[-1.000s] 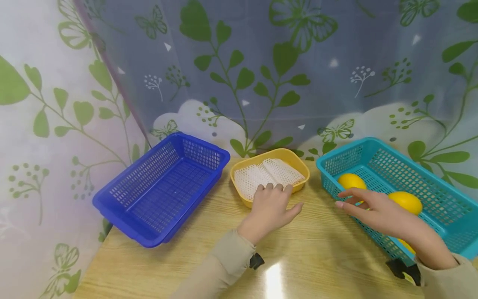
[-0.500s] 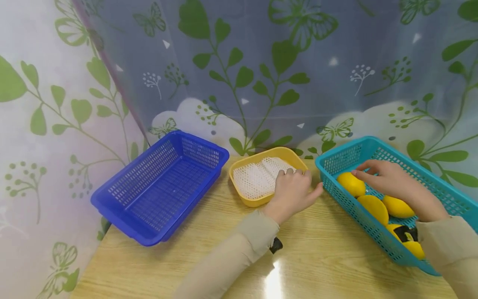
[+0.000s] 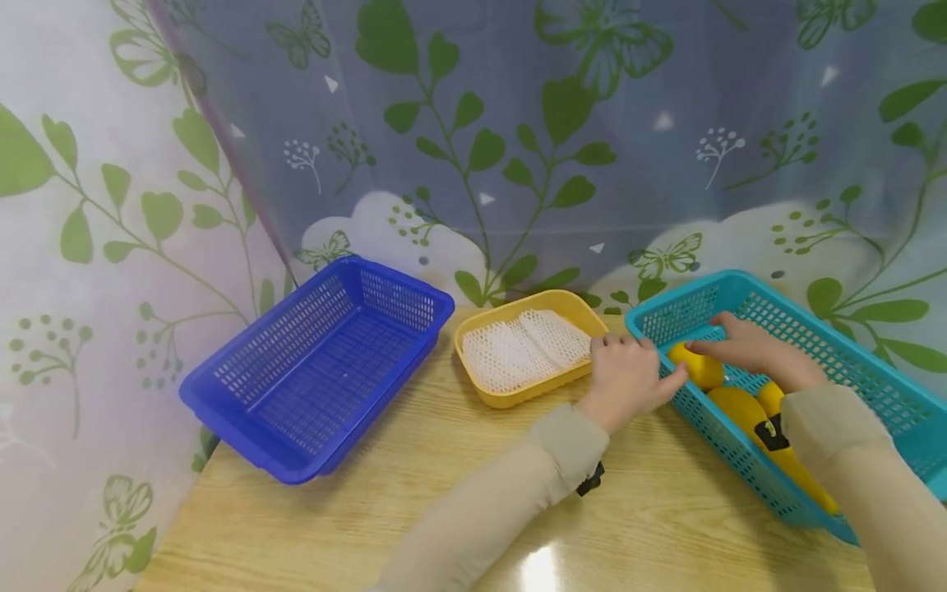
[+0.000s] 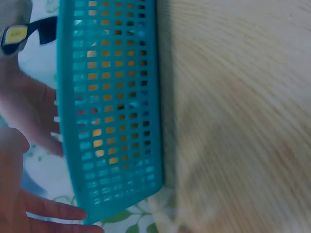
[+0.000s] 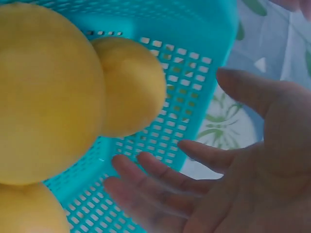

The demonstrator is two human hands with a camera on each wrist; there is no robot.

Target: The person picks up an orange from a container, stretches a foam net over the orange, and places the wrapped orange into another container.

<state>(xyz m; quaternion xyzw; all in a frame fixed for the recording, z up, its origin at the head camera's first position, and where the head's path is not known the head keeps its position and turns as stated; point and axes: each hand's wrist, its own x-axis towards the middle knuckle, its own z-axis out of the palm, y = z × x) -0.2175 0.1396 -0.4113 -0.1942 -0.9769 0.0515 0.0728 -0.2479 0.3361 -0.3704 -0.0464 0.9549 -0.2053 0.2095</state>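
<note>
A teal basket [image 3: 873,370] holds several lemons [image 3: 696,365]. My right hand [image 3: 758,349] reaches over its near-left side, beside the lemon at the far end. In the right wrist view, the fingers [image 5: 165,179] are spread and slightly bent, apart from that lemon [image 5: 129,87]. My left hand [image 3: 625,374] is between the yellow tray [image 3: 510,399] and the teal basket. Its straight fingers [image 4: 56,208] are at the basket's end corner in the left wrist view; whether they touch the rim I cannot tell. A white mesh net [image 3: 525,349] lies in the yellow tray.
A blue basket [image 3: 318,386] with nothing in it stands at the left on the wooden table [image 3: 473,460]. Behind everything hangs a patterned curtain [image 3: 473,148] with leaves and butterflies. Dark camera straps are on both wrists.
My left hand has moved right, from over the yellow tray to the teal basket's edge. My right hand has risen over the basket and shifted toward the lemon at its far end.
</note>
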